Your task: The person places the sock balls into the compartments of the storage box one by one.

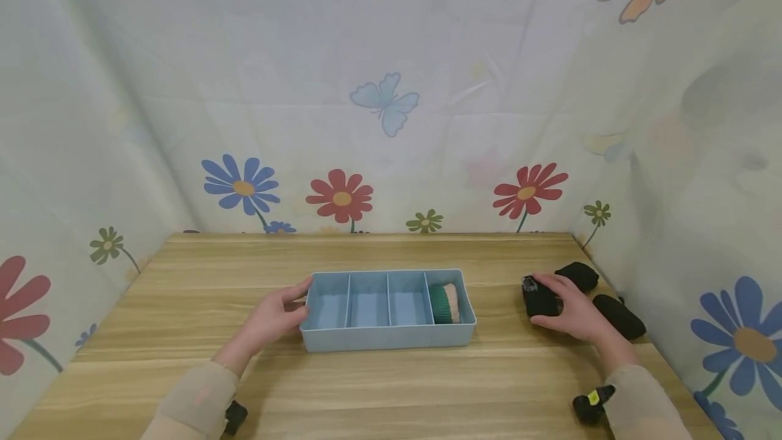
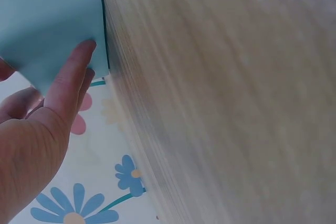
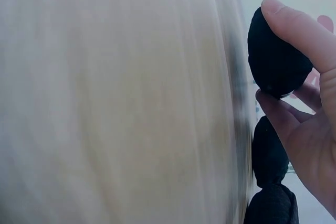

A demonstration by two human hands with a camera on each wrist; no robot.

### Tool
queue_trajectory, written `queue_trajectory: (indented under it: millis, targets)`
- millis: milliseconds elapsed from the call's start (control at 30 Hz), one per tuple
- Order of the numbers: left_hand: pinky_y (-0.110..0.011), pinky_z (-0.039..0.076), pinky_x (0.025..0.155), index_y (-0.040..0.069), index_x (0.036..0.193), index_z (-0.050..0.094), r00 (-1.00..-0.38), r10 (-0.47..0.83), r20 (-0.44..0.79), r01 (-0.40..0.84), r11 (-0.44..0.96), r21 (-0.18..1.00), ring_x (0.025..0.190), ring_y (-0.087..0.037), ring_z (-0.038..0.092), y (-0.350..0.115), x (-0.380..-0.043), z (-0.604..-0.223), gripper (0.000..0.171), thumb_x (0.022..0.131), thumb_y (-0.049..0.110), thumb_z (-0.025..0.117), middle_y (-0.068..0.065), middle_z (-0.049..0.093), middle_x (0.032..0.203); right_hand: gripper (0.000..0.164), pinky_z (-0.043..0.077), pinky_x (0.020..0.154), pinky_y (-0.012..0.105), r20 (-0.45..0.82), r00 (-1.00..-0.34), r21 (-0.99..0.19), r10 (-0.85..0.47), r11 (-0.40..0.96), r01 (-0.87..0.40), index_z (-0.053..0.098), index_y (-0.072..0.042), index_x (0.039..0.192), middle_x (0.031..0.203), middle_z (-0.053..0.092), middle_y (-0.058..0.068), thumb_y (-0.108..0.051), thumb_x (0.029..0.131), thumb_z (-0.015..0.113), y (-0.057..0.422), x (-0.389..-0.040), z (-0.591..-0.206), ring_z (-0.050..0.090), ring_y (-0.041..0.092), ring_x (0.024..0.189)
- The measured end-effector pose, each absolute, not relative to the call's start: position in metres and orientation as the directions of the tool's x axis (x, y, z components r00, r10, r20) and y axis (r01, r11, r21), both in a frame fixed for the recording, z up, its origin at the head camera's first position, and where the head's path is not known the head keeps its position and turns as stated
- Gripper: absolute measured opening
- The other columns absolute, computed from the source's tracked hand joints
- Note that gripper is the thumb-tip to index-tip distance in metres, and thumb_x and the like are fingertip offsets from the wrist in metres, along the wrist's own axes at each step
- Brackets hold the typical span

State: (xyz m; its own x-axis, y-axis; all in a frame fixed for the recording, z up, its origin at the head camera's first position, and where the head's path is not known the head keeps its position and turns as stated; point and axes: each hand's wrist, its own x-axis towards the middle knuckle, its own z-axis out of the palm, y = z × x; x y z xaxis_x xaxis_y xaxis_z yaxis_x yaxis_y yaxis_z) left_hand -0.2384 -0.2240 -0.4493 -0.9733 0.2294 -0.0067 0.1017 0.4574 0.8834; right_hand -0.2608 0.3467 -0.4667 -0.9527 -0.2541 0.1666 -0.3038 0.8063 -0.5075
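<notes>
A light blue divided box (image 1: 387, 338) sits lengthwise on the table, and a rolled green-and-beige ribbed sock (image 1: 444, 304) fills its rightmost compartment. The other compartments show bare bottoms. Against the box's left end rests my left hand (image 1: 276, 314). One extended finger (image 2: 71, 80) lies along the outer wall in the left wrist view. To the right of the box, my right hand (image 1: 574, 311) holds a black rolled sock (image 1: 540, 296) between thumb and fingers. The right wrist view shows the thumb on one side of this black bundle (image 3: 275, 53) and fingers on the other.
Two more black rolled socks, one farther back (image 1: 578, 276) and one nearer (image 1: 620, 316), lie beside the right hand near the table's right edge. A flower-printed curtain (image 1: 391, 155) hangs behind and along both sides of the wooden table (image 1: 391, 392).
</notes>
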Motion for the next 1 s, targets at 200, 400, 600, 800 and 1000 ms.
queue_trajectory:
  millis: [200, 400, 600, 800, 1000]
  targets:
    - [-0.042, 0.057, 0.084, 0.004, 0.151, 0.039, -0.973, 0.230, 0.001, 0.110, 0.460, 0.881, 0.125, -0.043, 0.052, -0.225, -0.239, -0.451, 0.061, 0.094, 0.008, 0.061, -0.025, 0.036, 0.153, 0.087, 0.040, 0.095, 0.070, 0.169, -0.954, -0.511, -0.248, 0.805, -0.300, 0.043, -0.005, 0.147, 0.145, 0.033, 0.032, -0.037, 0.078, 0.084, 0.342, -0.260, -0.465, 0.041, 0.055, 0.127]
    - [-0.042, 0.056, 0.085, 0.005, 0.152, 0.038, -0.972, 0.235, -0.006, 0.106, 0.460, 0.882, 0.125, -0.043, 0.053, -0.225, -0.238, -0.449, 0.062, 0.095, 0.009, 0.061, -0.024, 0.035, 0.153, 0.087, 0.043, 0.095, 0.066, 0.171, -0.952, -0.520, -0.252, 0.798, -0.305, 0.041, -0.007, 0.148, 0.146, 0.032, 0.032, -0.039, 0.079, 0.083, 0.337, -0.260, -0.463, 0.045, 0.054, 0.124]
    - [-0.042, 0.056, 0.085, 0.004, 0.152, 0.038, -0.971, 0.238, -0.005, 0.105, 0.446, 0.889, 0.126, -0.043, 0.052, -0.225, -0.238, -0.448, 0.061, 0.095, 0.008, 0.060, -0.024, 0.034, 0.154, 0.087, 0.042, 0.097, 0.066, 0.203, -0.942, -0.505, -0.267, 0.796, -0.335, 0.042, -0.007, 0.148, 0.144, 0.036, 0.028, -0.038, 0.078, 0.084, 0.330, -0.261, -0.459, 0.043, 0.050, 0.125]
    - [-0.042, 0.056, 0.085, 0.003, 0.152, 0.037, -0.971, 0.237, -0.007, 0.104, 0.450, 0.887, 0.126, -0.043, 0.052, -0.224, -0.238, -0.450, 0.061, 0.095, 0.007, 0.059, -0.025, 0.034, 0.154, 0.087, 0.037, 0.097, 0.071, 0.204, -0.945, -0.500, -0.256, 0.803, -0.325, 0.043, -0.009, 0.148, 0.144, 0.038, 0.025, -0.038, 0.077, 0.085, 0.321, -0.260, -0.455, 0.041, 0.049, 0.127]
    - [-0.043, 0.056, 0.085, 0.004, 0.152, 0.038, -0.972, 0.235, -0.003, 0.107, 0.454, 0.885, 0.125, -0.043, 0.053, -0.224, -0.237, -0.450, 0.062, 0.094, 0.008, 0.060, -0.025, 0.035, 0.153, 0.086, 0.039, 0.098, 0.068, 0.208, -0.942, -0.527, -0.262, 0.782, -0.334, 0.043, -0.010, 0.149, 0.145, 0.037, 0.024, -0.033, 0.078, 0.085, 0.313, -0.259, -0.451, 0.043, 0.048, 0.126]
